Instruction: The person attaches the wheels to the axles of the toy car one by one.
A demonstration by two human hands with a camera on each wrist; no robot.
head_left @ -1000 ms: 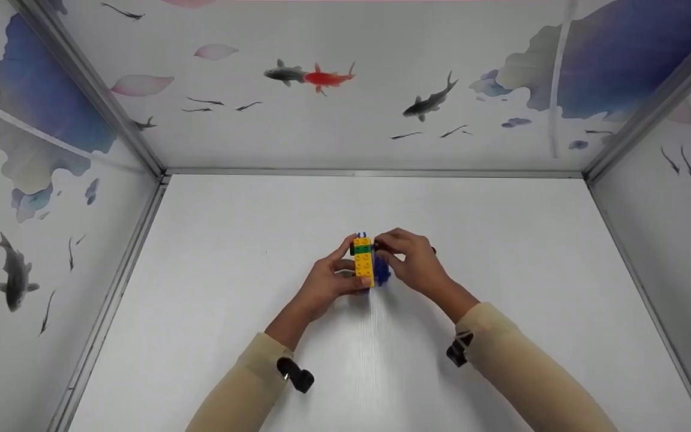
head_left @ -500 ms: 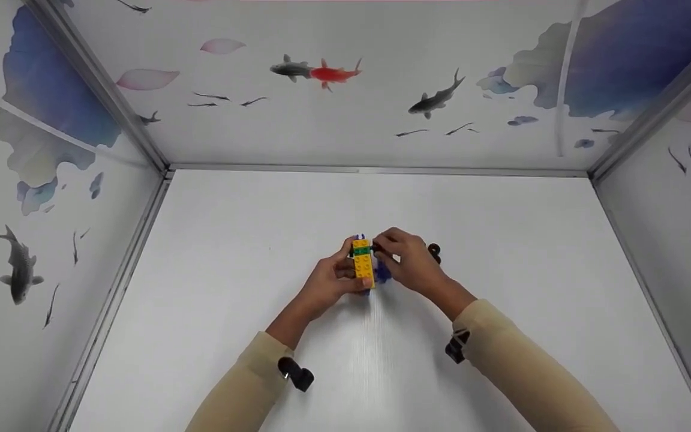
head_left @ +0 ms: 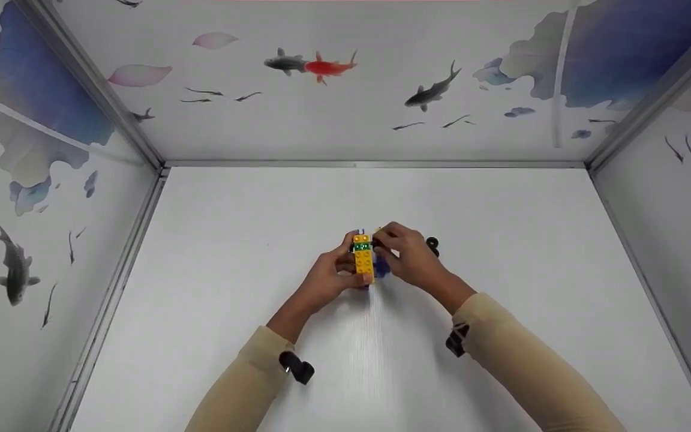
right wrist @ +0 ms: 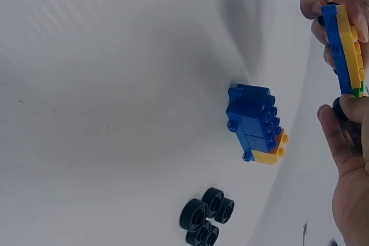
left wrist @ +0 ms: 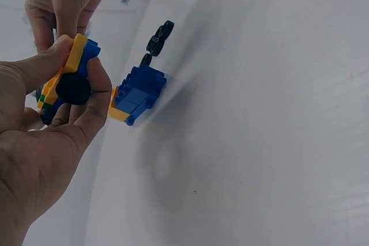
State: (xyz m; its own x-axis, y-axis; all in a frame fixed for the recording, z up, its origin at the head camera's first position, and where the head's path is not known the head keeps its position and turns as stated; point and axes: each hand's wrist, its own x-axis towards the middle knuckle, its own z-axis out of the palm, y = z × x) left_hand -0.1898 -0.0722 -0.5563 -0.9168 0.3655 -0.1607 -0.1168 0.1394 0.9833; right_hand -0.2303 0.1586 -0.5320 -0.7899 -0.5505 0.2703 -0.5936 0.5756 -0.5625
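My left hand (head_left: pixel 324 279) holds a toy car chassis (head_left: pixel 363 262) of yellow and green studded bricks on a blue base, tilted above the table. A black wheel (left wrist: pixel 73 89) sits on the chassis side within the left fingers. From the other side, my right hand (head_left: pixel 412 257) pinches a black wheel (right wrist: pixel 339 109) against the chassis end. Fingers cover part of that wheel, so whether it is fully seated cannot be seen. On the table below stands a second assembly of blue bricks (right wrist: pixel 252 113), with yellow and orange bricks (right wrist: pixel 268 155) at one end.
Several loose black wheels (right wrist: pixel 195 214) lie together on the white table (head_left: pixel 231 240), right of the blue assembly. Printed panels with fish stand behind and on both sides. Metal framing (head_left: pixel 375 164) edges the table's back.
Both hands stay at the chassis with only small shifts of the right fingers. The loose wheels beyond the right hand show more than a second ago. The head view has shifted slightly.
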